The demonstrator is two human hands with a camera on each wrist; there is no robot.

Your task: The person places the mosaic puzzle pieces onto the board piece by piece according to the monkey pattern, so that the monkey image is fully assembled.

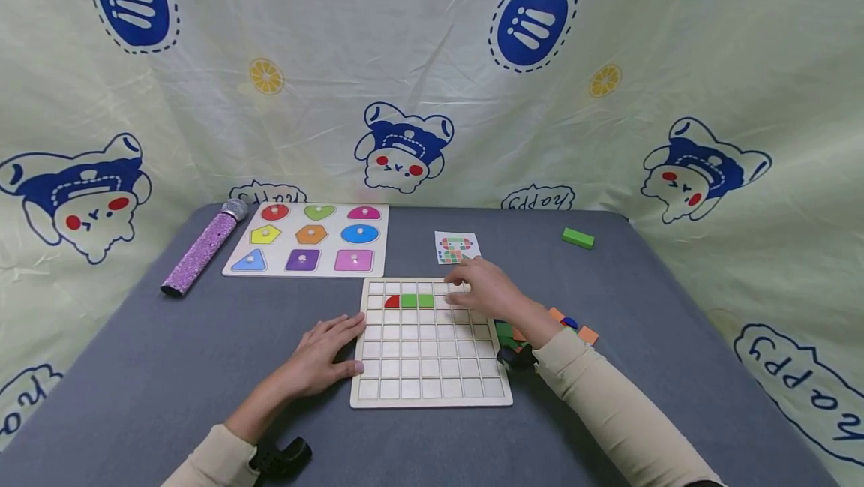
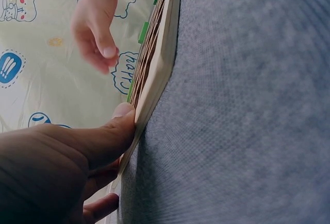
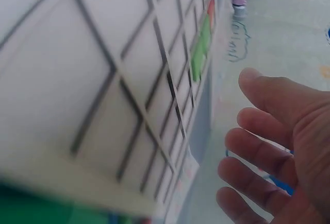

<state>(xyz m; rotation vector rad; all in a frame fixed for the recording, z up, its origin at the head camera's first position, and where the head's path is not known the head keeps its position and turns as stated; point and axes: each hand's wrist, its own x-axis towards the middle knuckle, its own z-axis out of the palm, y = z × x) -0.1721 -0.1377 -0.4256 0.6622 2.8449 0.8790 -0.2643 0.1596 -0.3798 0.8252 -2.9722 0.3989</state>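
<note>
A wooden grid board [image 1: 403, 389] with white cells lies on the grey table. In its second row sit a red quarter-round tile [image 1: 393, 302] and two green square tiles [image 1: 417, 301], side by side. My left hand [image 1: 322, 356] rests at the board's left edge, fingers mostly straight; in the left wrist view its thumb [image 2: 116, 131] touches the rim. Over the board's upper right hovers my right hand [image 1: 487, 288]. Its fingers [image 3: 258, 152] are loosely bent and hold nothing, as the right wrist view shows. A small pattern card [image 1: 445, 241] lies just beyond it.
Loose green, orange and blue pieces [image 1: 587, 335] lie right of the board, partly hidden by my right arm. A green block [image 1: 577, 238] sits at the back right. Behind to the left are a shape puzzle board [image 1: 282, 258] and a glittery purple microphone [image 1: 205, 248].
</note>
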